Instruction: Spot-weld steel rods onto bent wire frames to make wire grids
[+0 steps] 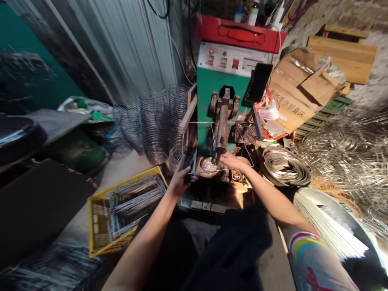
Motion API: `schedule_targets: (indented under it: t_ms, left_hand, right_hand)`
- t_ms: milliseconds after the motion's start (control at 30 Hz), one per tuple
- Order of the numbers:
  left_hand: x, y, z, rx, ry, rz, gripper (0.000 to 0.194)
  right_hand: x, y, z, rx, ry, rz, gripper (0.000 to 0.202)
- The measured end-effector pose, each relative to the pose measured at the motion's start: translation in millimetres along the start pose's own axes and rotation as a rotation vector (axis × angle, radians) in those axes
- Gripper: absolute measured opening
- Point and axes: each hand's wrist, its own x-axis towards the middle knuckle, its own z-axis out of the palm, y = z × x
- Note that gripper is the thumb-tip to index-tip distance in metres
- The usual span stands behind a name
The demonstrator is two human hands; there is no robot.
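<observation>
1. Nearest, dark clothing [230, 246] covers the lap, and at the near right a grey sleeve [315, 258] has pink, yellow and blue bands
2. At the near left, a yellow crate [100, 226] holds bent wire frames [136, 202]; at the near right, a basin [374, 246] holds long pale strips [336, 230]
3. The left hand [179, 181] is nearly closed, thumb and fingers pinching the near left corner of a thin wire piece [206, 172], which lies between the forearms and the machine, its near side running left to right
4. The right hand [232, 161] reaches in just beside the near end of the machine's thick rod [222, 129]; its fingertips are partly hidden, so I cannot tell how far open it is or whether it grips the wire piece
5. Between the hands, a round dish [209, 165] holds small shiny bits
6. Farther right lie a coil of flat metal strip [285, 165] and a tangled wire heap [357, 141]; farther left, tall wire coils [153, 125] stand upright
7. Beyond the hands stands the green machine [206, 89] with a red top [212, 32], a lit red light and a black phone [262, 79] at its right side
8. At the far right is a cardboard box [291, 97]; at the far left, a ribbed metal wall [121, 40]
</observation>
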Motion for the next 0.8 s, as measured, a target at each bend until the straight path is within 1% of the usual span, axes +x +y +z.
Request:
schedule_targets:
  t_ms: [200, 367, 567, 667, 800]
  left_hand:
    - [7, 8, -4.1, 0.030, 0.010, 0.012, 0.088]
    - [12, 13, -7.3, 0.031, 0.010, 0.044, 0.088]
    - [18, 14, -7.9, 0.012, 0.013, 0.032, 0.092]
    - [22, 14, -9.9, -0.001, 0.011, 0.024, 0.094]
    - [26, 10, -16.7, 0.011, -0.010, 0.022, 0.094]
  right_hand:
    - [7, -3, -1, -0.015, -0.001, -0.017, 0.032]
    - [12, -13, 1, -0.025, 0.014, -0.009, 0.031]
    - [9, -23, -2, -0.044, 0.024, 0.002, 0.030]
    - [8, -22, -4, -0.055, 0.026, -0.006, 0.030]
    - [15, -15, -2, -0.058, 0.027, -0.016, 0.027]
